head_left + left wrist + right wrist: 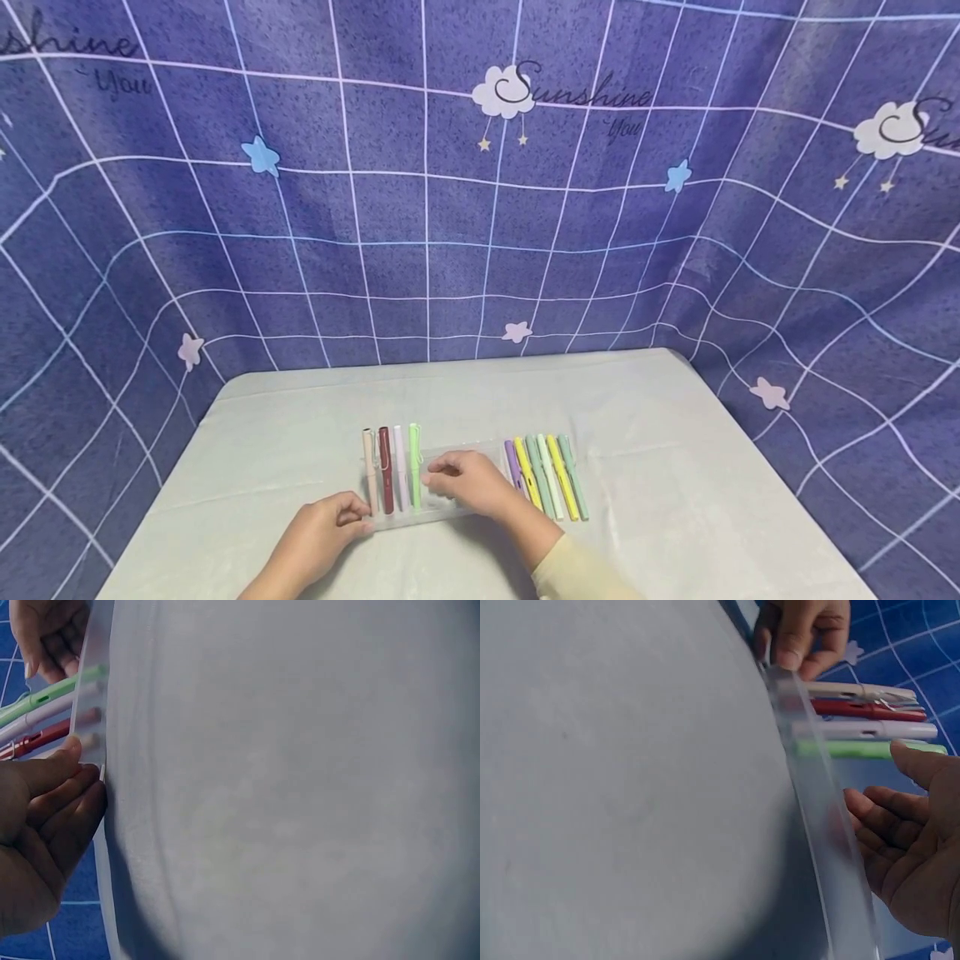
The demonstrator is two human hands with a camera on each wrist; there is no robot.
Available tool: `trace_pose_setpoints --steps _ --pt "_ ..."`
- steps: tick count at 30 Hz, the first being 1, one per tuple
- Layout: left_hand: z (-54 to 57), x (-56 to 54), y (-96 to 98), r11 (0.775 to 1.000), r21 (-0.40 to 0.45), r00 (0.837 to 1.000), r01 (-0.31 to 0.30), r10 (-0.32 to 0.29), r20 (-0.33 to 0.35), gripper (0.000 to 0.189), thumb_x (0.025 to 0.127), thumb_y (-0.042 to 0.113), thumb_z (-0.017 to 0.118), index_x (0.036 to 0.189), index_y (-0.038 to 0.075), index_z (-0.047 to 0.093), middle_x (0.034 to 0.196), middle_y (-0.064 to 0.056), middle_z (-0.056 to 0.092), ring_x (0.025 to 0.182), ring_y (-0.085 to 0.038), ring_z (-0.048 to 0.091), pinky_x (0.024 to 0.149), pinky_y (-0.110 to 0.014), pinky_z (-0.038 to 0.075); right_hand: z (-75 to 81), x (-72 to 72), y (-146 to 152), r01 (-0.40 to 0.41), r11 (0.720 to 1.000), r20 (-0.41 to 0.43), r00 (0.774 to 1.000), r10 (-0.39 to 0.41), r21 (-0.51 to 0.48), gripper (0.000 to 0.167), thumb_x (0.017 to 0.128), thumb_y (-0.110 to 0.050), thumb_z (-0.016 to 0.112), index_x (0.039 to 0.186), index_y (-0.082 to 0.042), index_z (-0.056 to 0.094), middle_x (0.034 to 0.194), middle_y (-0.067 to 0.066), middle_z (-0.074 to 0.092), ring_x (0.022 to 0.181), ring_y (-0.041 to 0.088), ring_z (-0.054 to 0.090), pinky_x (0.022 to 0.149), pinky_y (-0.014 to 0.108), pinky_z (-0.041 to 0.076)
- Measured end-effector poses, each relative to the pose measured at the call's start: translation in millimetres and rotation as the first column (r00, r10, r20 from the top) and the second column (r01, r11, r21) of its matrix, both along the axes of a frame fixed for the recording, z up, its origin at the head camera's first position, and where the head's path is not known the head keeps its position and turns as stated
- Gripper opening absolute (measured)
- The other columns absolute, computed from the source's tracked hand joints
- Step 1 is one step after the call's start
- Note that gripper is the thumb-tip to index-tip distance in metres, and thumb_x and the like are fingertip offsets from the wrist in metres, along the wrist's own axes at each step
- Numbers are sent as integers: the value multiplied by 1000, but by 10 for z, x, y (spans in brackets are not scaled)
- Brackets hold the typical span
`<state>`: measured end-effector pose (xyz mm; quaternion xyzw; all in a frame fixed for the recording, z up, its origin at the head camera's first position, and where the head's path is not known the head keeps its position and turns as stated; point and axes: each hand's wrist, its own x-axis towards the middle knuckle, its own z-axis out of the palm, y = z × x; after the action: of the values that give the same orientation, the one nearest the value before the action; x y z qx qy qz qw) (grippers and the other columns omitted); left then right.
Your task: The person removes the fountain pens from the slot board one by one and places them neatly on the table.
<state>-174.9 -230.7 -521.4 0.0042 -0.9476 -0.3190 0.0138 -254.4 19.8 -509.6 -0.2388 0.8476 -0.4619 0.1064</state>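
Note:
A clear plastic tray (450, 510) lies on the table with a beige pen (371, 475), a dark red pen (386, 471), a pale lilac pen (401, 471) and a light green pen (416, 467) side by side at its left end. My left hand (321, 533) pinches the tray's front left corner between thumb and fingers, as the left wrist view also shows. Over the middle of the tray is my right hand (472, 482), its fingers loosely bent and holding nothing. Its thumb (915, 761) is close to the green pen; whether they touch I cannot tell.
Right of the right hand lies a row of several pens, among them a purple pen (514, 462), a yellow pen (562, 479) and a grey-green pen (576, 479). A whitish cloth covers the table (675, 467). Blue patterned curtains (450, 208) stand behind and at both sides.

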Motion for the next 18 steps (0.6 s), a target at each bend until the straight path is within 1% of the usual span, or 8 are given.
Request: trace_pose_setpoints --steps 5,7,12,15,18 --pt "-2 4 -3 1000 6 1000 4 -4 3 15 78 24 80 86 24 67 80 13 72 79 -8 66 80 -43 56 -27 22 -110 7 1000 56 998 -6 -27 32 90 -37 70 108 -11 72 88 -6 71 73 5 63 63 23 55" --pt "0 11 -4 1000 3 1000 2 -2 4 15 78 24 80 86 25 67 81 13 72 81 -9 68 82 -44 56 -42 30 -142 17 999 70 997 -15 -31 30 90 -38 70 106 -12 72 87 -7 70 73 5 63 63 23 54" --pt "-6 12 -8 1000 1 1000 8 -8 -6 16 78 24 81 87 24 68 83 11 73 83 -12 70 83 -45 56 -91 45 -202 43 999 62 997 -41 -32 20 89 -35 72 95 -17 71 79 -11 68 71 4 61 65 24 51" --pt "-11 9 -4 1000 2 1000 3 -3 -4 16 78 23 81 87 25 68 82 12 73 83 -11 70 83 -44 56 -117 48 -224 60 998 49 997 -59 -33 16 88 -33 73 90 -18 70 76 -11 66 69 3 59 63 23 50" --pt "-13 7 0 1000 2 1000 -2 2 0 16 78 23 81 86 25 67 81 13 73 82 -10 69 83 -44 56 -133 48 -233 70 997 34 997 -69 -29 15 88 -33 73 88 -18 69 74 -12 66 66 3 59 60 23 49"
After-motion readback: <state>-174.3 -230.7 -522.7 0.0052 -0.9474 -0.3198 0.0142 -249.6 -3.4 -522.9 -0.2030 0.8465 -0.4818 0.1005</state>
